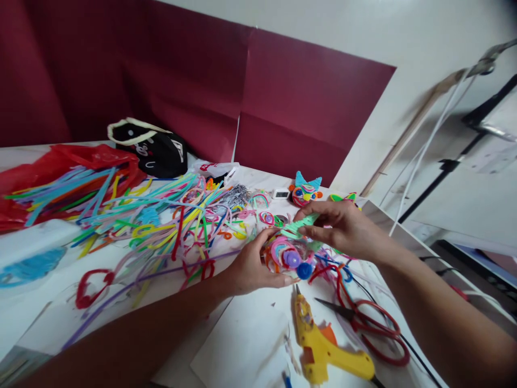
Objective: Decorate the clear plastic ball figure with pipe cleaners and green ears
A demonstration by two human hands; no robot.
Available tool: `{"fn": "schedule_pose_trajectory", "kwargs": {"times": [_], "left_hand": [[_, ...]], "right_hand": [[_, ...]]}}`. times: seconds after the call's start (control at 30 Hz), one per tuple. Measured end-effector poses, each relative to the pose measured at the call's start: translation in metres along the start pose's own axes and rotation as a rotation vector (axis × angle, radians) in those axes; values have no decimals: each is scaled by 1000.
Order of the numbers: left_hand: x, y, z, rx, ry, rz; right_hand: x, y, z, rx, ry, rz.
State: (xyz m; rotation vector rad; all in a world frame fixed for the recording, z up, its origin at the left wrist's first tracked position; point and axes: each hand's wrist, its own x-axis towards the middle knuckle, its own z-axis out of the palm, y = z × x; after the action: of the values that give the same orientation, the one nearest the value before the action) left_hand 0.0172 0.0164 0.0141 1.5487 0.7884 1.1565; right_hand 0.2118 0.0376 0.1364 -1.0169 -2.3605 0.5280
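My left hand is wrapped round the left side of a colourful pipe-cleaner figure, which has pink, orange, purple and blue coils. Between the thumb and fingers of my right hand is a mint-green pipe-cleaner piece, held against the top of the figure. Whether the two are joined I cannot tell. Just below my hands lies a yellow glue gun, its nozzle pointing up toward the figure. Red-handled scissors rest to its right with the blades apart.
Loose pipe cleaners spread over the left of the table, beside a red plastic bag and a black bag. At the back stand a finished-looking figure with blue ears and a small digital display. White paper lies in front.
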Motion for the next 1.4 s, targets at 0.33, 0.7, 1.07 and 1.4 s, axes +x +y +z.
{"fn": "schedule_pose_trajectory", "kwargs": {"times": [0.33, 0.7, 1.07, 1.4], "left_hand": [[-1, 0, 2, -51, -49, -26], [0, -6, 0, -95, -90, -12], [0, -6, 1, -91, -96, 7], [0, -9, 0, -35, -80, -20]], "right_hand": [[2, -3, 2, -95, -47, -62], [8, -9, 0, -237, -139, -120], [18, -8, 1, -297, -218, -76], [21, -12, 4, -227, -242, 45]]}}
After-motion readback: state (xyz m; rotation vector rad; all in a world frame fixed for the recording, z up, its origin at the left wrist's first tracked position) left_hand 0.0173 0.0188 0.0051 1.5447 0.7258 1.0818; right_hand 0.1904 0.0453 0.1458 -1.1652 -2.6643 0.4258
